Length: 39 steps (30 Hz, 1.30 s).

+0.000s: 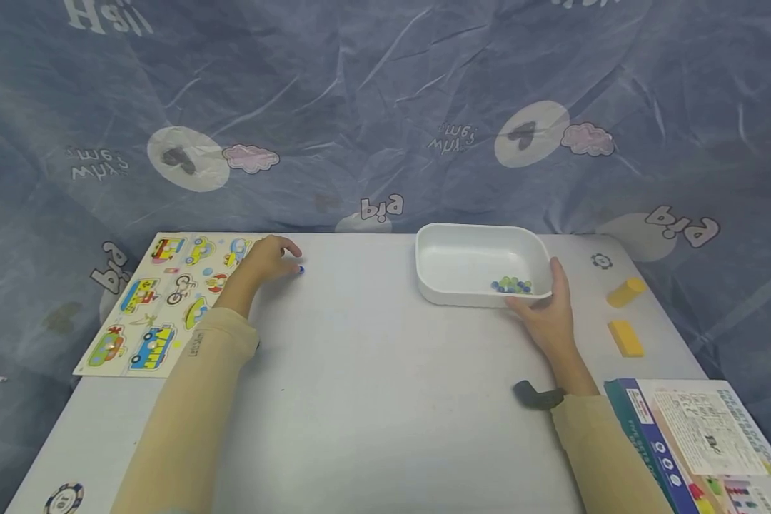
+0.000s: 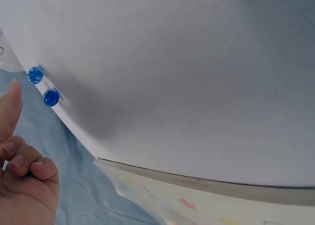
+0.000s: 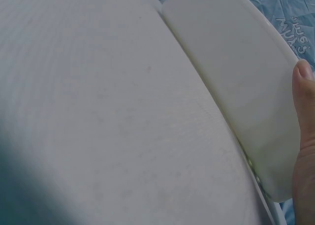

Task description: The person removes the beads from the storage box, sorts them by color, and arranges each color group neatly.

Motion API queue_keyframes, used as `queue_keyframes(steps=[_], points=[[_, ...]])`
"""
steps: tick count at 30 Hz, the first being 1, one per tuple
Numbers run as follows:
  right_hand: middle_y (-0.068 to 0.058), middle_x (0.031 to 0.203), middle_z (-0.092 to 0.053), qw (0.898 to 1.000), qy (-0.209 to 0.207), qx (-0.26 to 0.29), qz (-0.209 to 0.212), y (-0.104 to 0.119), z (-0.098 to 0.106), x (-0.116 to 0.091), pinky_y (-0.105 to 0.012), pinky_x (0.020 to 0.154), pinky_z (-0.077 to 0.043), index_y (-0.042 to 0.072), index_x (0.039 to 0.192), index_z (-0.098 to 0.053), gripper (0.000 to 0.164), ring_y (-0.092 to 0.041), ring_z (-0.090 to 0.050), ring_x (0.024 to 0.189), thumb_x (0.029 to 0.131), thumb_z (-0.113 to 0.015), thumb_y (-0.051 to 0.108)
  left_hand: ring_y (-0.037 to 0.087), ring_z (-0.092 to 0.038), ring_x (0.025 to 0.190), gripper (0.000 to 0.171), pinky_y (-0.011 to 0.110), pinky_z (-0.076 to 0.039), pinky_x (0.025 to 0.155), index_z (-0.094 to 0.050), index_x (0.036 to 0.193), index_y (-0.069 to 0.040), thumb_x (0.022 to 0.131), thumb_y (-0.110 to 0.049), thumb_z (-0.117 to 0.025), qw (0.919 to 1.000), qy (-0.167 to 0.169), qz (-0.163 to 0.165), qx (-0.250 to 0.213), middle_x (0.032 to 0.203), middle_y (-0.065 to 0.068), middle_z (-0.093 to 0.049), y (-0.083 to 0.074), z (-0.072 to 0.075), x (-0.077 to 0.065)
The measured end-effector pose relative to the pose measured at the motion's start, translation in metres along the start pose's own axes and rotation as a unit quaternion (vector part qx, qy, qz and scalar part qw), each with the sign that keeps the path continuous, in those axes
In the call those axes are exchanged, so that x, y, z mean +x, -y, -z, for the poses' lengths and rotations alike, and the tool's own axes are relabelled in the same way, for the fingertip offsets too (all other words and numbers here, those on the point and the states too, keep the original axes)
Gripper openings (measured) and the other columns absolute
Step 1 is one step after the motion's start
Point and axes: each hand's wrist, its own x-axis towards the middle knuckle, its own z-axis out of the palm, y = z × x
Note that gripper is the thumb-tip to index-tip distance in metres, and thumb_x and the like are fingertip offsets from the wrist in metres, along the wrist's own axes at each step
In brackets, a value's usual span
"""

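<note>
My left hand (image 1: 271, 258) hovers past the right edge of a picture puzzle board (image 1: 180, 293). A blue marble shows at its fingertip in the head view. In the left wrist view, two blue glass marbles (image 2: 51, 97) lie on the tabletop by its far edge. One finger (image 2: 11, 107) extends toward them while the others bend toward the palm; neither marble is gripped. My right hand (image 1: 551, 318) grips the near right corner of a white plastic tray (image 1: 462, 250), thumb on its outer wall. Green and blue marbles (image 1: 512, 285) cluster in that corner.
Right of the tray lie a yellow cylinder (image 1: 626, 293) and a yellow block (image 1: 626, 338). A boxed toy set (image 1: 707, 435) sits at the front right. Printed blue-grey cloth (image 1: 373, 114) hangs behind the white table (image 1: 373, 400).
</note>
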Motion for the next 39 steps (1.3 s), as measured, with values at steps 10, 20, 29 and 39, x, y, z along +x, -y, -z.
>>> queue_keyframes(steps=[10, 20, 29, 39], points=[[0.01, 0.159, -0.008, 1.0, -0.003, 0.004, 0.007, 0.0, 0.001, 0.0, -0.041, 0.12, -0.006, 0.036, 0.15, -0.003, 0.11, -0.014, -0.008, 0.148, 0.072, -0.081, 0.038, 0.036, -0.049, 0.122, 0.025, 0.051, -0.035, 0.105, -0.068, 0.105, -0.006, 0.081, -0.014, -0.072, 0.9995, 0.007, -0.023, 0.023, 0.128, 0.018, -0.058, -0.004, -0.007, -0.004], [0.009, 0.159, -0.008, 1.0, -0.003, 0.006, 0.006, 0.002, 0.003, -0.001, -0.043, 0.12, -0.006, 0.035, 0.151, -0.004, 0.109, -0.016, -0.008, 0.148, 0.073, -0.081, 0.037, 0.036, -0.049, 0.122, 0.028, 0.051, -0.036, 0.105, -0.066, 0.108, -0.008, 0.082, -0.015, -0.072, 0.9995, 0.009, -0.02, 0.024, 0.128, 0.017, -0.058, -0.005, -0.01, 0.002], [0.011, 0.159, -0.007, 1.0, -0.003, 0.005, -0.003, 0.0, 0.002, 0.0, -0.042, 0.12, -0.006, 0.039, 0.15, -0.004, 0.109, -0.014, -0.007, 0.148, 0.072, -0.081, 0.037, 0.031, -0.052, 0.111, 0.04, 0.047, -0.043, 0.094, -0.061, 0.119, -0.013, 0.083, -0.024, -0.072, 0.9967, -0.029, -0.075, -0.009, 0.12, 0.016, -0.058, -0.044, -0.012, -0.002], [0.01, 0.159, -0.008, 1.0, -0.005, 0.002, 0.001, 0.002, 0.001, -0.001, -0.043, 0.12, -0.007, 0.038, 0.15, -0.004, 0.109, -0.015, -0.008, 0.148, 0.072, -0.081, 0.037, 0.016, -0.046, 0.071, 0.031, 0.028, -0.041, 0.064, -0.064, 0.113, -0.016, 0.085, -0.025, -0.07, 0.9639, -0.054, -0.246, -0.088, 0.081, 0.001, -0.05, -0.151, -0.056, -0.012]])
